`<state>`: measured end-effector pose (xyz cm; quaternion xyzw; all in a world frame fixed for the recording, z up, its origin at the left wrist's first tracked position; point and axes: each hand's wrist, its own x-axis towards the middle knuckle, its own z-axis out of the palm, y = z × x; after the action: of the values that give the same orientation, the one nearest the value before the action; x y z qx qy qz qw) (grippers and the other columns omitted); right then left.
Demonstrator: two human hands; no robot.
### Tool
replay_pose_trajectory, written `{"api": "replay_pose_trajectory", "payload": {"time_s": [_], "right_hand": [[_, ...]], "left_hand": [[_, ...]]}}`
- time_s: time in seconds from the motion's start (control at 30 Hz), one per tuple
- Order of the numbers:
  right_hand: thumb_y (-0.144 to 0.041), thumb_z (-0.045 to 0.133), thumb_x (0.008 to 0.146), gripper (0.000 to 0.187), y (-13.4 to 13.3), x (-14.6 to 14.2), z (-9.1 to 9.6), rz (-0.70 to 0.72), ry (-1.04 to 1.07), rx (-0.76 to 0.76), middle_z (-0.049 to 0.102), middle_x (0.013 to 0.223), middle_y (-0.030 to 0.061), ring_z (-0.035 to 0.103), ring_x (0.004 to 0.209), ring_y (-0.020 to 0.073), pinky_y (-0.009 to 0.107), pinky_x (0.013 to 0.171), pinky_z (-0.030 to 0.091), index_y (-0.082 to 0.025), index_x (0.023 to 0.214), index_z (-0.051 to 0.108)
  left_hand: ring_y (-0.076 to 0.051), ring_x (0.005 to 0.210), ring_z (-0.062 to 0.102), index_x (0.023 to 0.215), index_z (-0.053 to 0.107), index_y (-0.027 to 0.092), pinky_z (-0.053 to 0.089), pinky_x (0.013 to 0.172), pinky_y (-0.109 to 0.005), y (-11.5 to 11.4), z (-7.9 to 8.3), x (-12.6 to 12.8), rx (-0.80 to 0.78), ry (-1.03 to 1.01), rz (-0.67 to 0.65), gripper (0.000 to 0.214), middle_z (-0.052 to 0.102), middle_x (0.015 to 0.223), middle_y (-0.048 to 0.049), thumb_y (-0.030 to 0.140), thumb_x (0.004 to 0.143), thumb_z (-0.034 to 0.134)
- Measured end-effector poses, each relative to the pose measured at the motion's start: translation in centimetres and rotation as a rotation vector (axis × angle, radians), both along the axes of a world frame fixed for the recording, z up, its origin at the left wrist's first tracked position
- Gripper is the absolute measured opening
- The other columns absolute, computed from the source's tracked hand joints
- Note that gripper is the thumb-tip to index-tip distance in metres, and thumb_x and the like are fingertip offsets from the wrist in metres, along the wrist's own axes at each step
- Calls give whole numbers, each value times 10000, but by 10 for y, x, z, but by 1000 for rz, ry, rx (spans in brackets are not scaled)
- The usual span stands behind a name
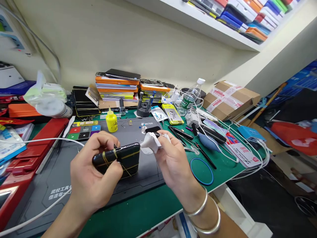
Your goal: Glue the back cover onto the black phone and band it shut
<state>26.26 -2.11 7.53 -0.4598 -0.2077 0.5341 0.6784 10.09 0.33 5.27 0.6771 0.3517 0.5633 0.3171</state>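
Note:
My left hand (pixel 92 175) is closed around a black smartphone (pixel 117 159) wrapped with yellow rubber bands, holding it edge-up above the grey repair mat (pixel 138 132). My right hand (pixel 173 158), with two silver bangles on its wrist, pinches a crumpled white wipe (pixel 151 142) against the phone's right end. A small dark tool tip pokes out from the wipe by my fingers.
A yellow glue bottle (pixel 111 121) stands on the mat behind the phone. Tweezers, pens and a blue dust blower (pixel 208 140) lie to the right, with a blue ring (pixel 201 171), white cables, a water bottle (pixel 190 97) and a cardboard box (pixel 230 99). Stacked boxes with phones line the wall; red cases sit left.

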Motion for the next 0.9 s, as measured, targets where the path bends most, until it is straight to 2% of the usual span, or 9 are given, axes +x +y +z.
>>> {"api": "replay_pose_trajectory", "payload": {"time_s": [0.13, 0.33, 0.4, 0.5, 0.6, 0.67, 0.73, 0.83, 0.9], "right_hand": [[-273, 868, 612, 383, -4, 7, 4, 77, 12, 47, 625, 758, -15, 563, 665, 86, 211, 639, 451, -170, 872, 606], [-238, 874, 614, 299, -3, -1, 3, 126, -4, 142, 643, 718, -11, 560, 628, 66, 179, 599, 446, -161, 818, 671], [-230, 857, 637, 231, -3, -5, 1, 183, -80, 204, 643, 727, -7, 556, 631, 64, 180, 599, 454, -166, 797, 702], [-212, 785, 727, 74, -2, -12, 0, 184, -336, 331, 652, 799, 11, 584, 725, 82, 205, 687, 487, -183, 781, 743], [-166, 773, 733, 58, -1, -19, -1, 180, -404, 417, 644, 821, 11, 597, 767, 88, 214, 742, 494, -200, 778, 760], [-169, 796, 710, 80, 1, -24, -5, 229, -294, 421, 640, 817, 6, 595, 737, 83, 207, 711, 491, -202, 774, 762], [-195, 823, 685, 96, 4, -29, -10, 270, -168, 382, 637, 804, 0, 586, 711, 72, 191, 686, 481, -195, 757, 759], [-226, 851, 649, 134, 9, -33, -17, 340, -114, 268, 646, 774, 2, 593, 726, 71, 170, 698, 472, -169, 726, 757], [-236, 840, 660, 134, 10, -31, -19, 361, -161, 215, 658, 756, 11, 599, 723, 73, 162, 690, 472, -153, 721, 756]], "left_hand": [[-152, 815, 507, 839, 461, 234, 435, 682, -269, 1, 0, -2, -22, 17, -18, 193, 503, 869, -3, 78, 729, 487], [-154, 841, 513, 847, 473, 230, 432, 696, -260, 2, -2, -1, -32, -30, -42, 212, 498, 873, -10, 56, 726, 486], [-147, 855, 509, 850, 482, 230, 431, 710, -247, -1, 0, 1, -86, -84, -43, 184, 497, 893, -8, 78, 750, 511], [-116, 855, 525, 874, 533, 239, 433, 708, -210, -6, 5, 2, -152, -114, 9, 111, 533, 941, 9, 158, 807, 569], [-73, 863, 577, 869, 629, 274, 463, 729, -141, -6, 7, -4, -46, 1, 7, 83, 609, 928, 49, 194, 850, 642], [-70, 861, 613, 867, 672, 302, 492, 738, -127, -2, 6, -12, -10, 66, -49, 118, 648, 900, 60, 185, 862, 666], [-90, 860, 639, 886, 695, 318, 518, 720, -147, 3, 2, -24, -55, 73, -68, 137, 670, 915, 47, 187, 880, 657], [-117, 871, 655, 890, 707, 327, 548, 719, -183, 5, -5, -46, -142, 2, -28, 136, 679, 948, 28, 225, 914, 622], [-122, 854, 658, 877, 701, 324, 559, 716, -190, 0, -7, -63, -119, 27, 36, 115, 685, 922, 25, 261, 919, 614]]}}
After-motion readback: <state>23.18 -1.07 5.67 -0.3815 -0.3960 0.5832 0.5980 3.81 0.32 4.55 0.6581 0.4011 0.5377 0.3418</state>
